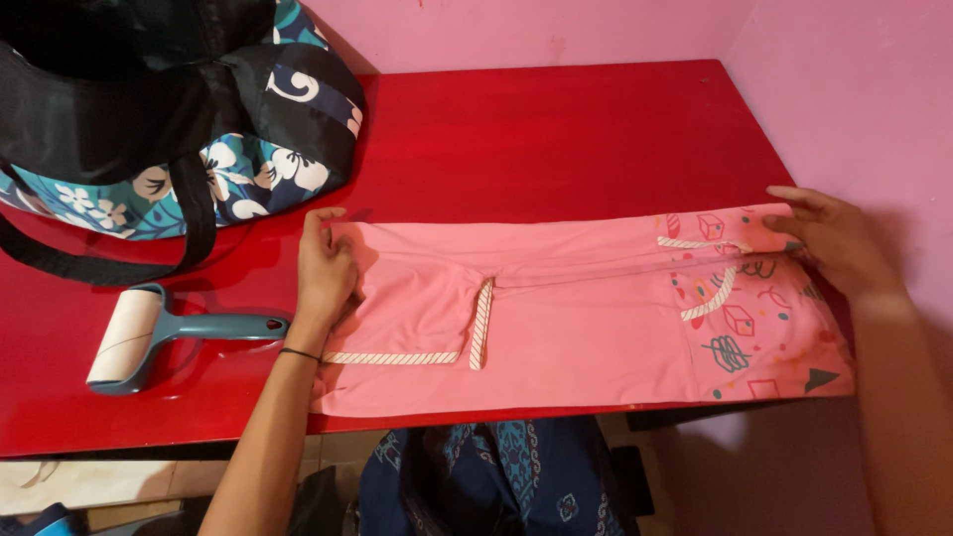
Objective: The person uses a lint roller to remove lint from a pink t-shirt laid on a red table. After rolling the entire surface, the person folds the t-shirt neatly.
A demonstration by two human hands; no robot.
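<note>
In the head view, a folded pink garment is seen laid flat on a red table, its long axis running from 9 o'clock to 3 o'clock, parallel to the table's near edge. The plain pink end is pointed toward 9 o'clock; the end printed with small shapes is pointed toward 3 o'clock and hangs slightly past the table edge. White striped trim is shown near the middle and at the printed end.

The left hand is pressed flat on the garment's left end, fingers together and extended, nothing gripped. The right hand is laid on the printed end near the pink wall, fingers spread slightly, palm down, also clamped on nothing.

At 9 o'clock of the left hand, a lint roller with a teal handle is seen lying on the table. At 11 o'clock, a floral bag with black straps is placed.
</note>
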